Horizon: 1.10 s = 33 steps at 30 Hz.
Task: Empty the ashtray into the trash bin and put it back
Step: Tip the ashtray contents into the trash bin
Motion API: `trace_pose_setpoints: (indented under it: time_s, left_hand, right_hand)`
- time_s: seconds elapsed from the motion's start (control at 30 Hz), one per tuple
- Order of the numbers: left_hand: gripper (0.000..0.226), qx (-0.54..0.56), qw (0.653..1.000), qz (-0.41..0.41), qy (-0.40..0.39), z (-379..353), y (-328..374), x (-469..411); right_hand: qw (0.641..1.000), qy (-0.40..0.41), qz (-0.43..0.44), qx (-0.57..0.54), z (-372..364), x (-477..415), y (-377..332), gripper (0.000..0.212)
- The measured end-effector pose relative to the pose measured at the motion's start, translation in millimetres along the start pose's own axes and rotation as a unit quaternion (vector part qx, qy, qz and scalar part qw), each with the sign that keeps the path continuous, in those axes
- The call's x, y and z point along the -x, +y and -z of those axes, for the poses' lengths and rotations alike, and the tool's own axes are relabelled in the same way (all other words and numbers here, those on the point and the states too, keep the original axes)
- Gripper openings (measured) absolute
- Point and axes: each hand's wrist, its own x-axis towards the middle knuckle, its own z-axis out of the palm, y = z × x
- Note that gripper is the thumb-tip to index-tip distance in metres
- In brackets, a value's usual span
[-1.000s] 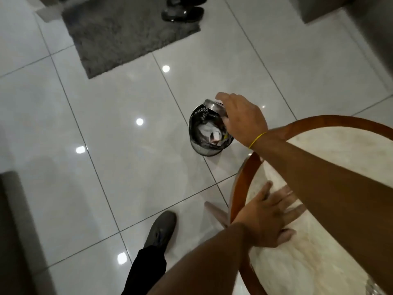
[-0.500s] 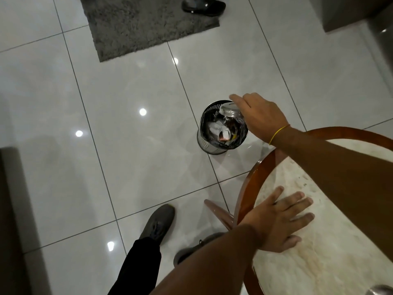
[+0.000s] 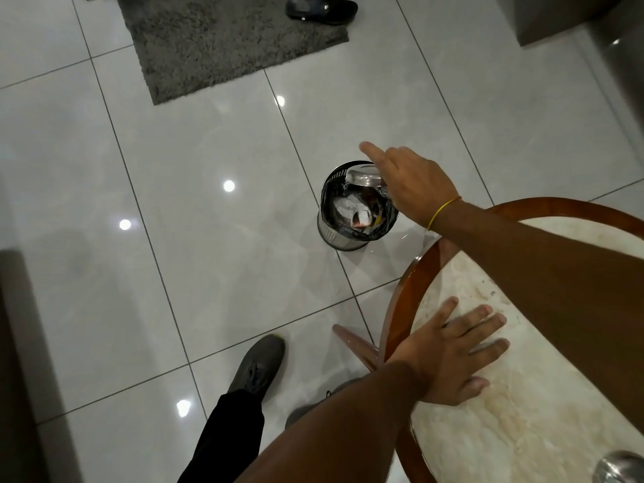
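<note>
A small metal trash bin (image 3: 336, 235) with a black liner and crumpled waste inside stands on the tiled floor beside the round table. My right hand (image 3: 409, 184) reaches out over it and holds a shiny metal ashtray (image 3: 364, 176) tipped upside down above the bin's opening, the index finger sticking out. My left hand (image 3: 453, 353) lies flat on the marble top of the table (image 3: 400, 308), fingers spread, holding nothing.
A grey rug (image 3: 226, 40) lies on the floor further off, with dark shoes (image 3: 320, 8) at its far edge. My own shoe (image 3: 258, 366) stands near the table leg (image 3: 355, 346). A metal object (image 3: 620, 468) shows at the table's bottom right corner.
My right hand has tipped the ashtray further over the bin and its index finger now points outward. The left hand has stayed flat on the table.
</note>
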Motion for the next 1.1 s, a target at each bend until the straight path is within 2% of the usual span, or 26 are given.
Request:
trace_pose_setpoints:
  time_s: [0.13, 0.2, 0.3, 0.37, 0.43, 0.53, 0.57, 0.67, 0.73, 0.8, 0.9, 0.93, 1.03, 1.1]
  left_hand:
    - [0.074, 0.002, 1.0, -0.002, -0.001, 1.4, -0.4, -0.3]
    - [0.074, 0.002, 1.0, -0.002, 0.001, 1.1, 0.5, 0.1]
    - [0.075, -0.006, 1.0, -0.002, 0.001, 2.2, 0.3, 0.3]
    - [0.075, -0.008, 1.0, -0.004, -0.001, 3.0, -0.1, -0.4]
    - [0.075, -0.008, 1.0, -0.001, -0.002, 3.0, -0.3, -0.4]
    - [0.076, -0.003, 1.0, -0.002, -0.002, 2.3, 0.1, 0.6]
    - [0.076, -0.005, 1.0, -0.002, -0.004, 2.0, -0.1, 0.8]
    - [0.077, -0.009, 1.0, -0.002, -0.01, 1.8, -0.5, 0.4]
    - [0.077, -0.009, 1.0, -0.002, -0.013, 1.5, 0.4, 0.7]
    - [0.077, -0.009, 1.0, -0.003, -0.011, 1.5, 0.9, 0.5]
    - [0.076, -0.007, 1.0, -0.002, -0.009, 2.9, 0.5, -0.2]
    - [0.077, -0.008, 1.0, -0.002, -0.01, 2.9, 0.3, -0.6]
    - [0.077, -0.011, 1.0, -0.002, -0.012, 2.3, 0.9, -0.2]
    - [0.077, -0.012, 1.0, -0.002, -0.014, 2.8, 1.0, -0.1]
  right_hand:
    - [1.0, -0.013, 0.018, 0.017, -6.9, 0.7, 1.4, 0.042]
    - [1.0, -0.007, 0.013, 0.01, -7.7, 0.3, 2.3, 0.047]
    - [1.0, -0.006, -0.004, 0.001, -4.2, -0.8, -2.3, 0.08]
    - [1.0, -0.007, -0.007, -0.007, -3.0, -0.6, -3.4, 0.09]
    - [1.0, -0.004, -0.009, -0.008, -2.5, -0.3, -3.9, 0.083]
    - [1.0, -0.006, 0.002, 0.016, -5.9, 0.0, -2.5, 0.043]
    - [1.0, -0.004, 0.002, 0.014, -6.4, -0.4, -2.6, 0.042]
    - [1.0, 0.0, -0.014, -0.004, -1.4, -2.3, -5.7, 0.074]
    - [1.0, 0.001, -0.017, -0.01, 0.1, -1.6, -6.2, 0.085]
    - [1.0, 0.006, -0.018, -0.012, -0.6, -1.8, -6.1, 0.077]
    - [1.0, 0.01, -0.007, 0.007, -5.8, -0.6, -4.3, 0.046]
    - [1.0, 0.007, -0.01, 0.003, -5.3, 0.0, -4.8, 0.047]
    - [1.0, 0.008, -0.023, -0.015, -1.4, -0.4, -5.2, 0.069]
    - [1.0, 0.015, -0.02, -0.008, -2.9, -0.1, -5.8, 0.058]
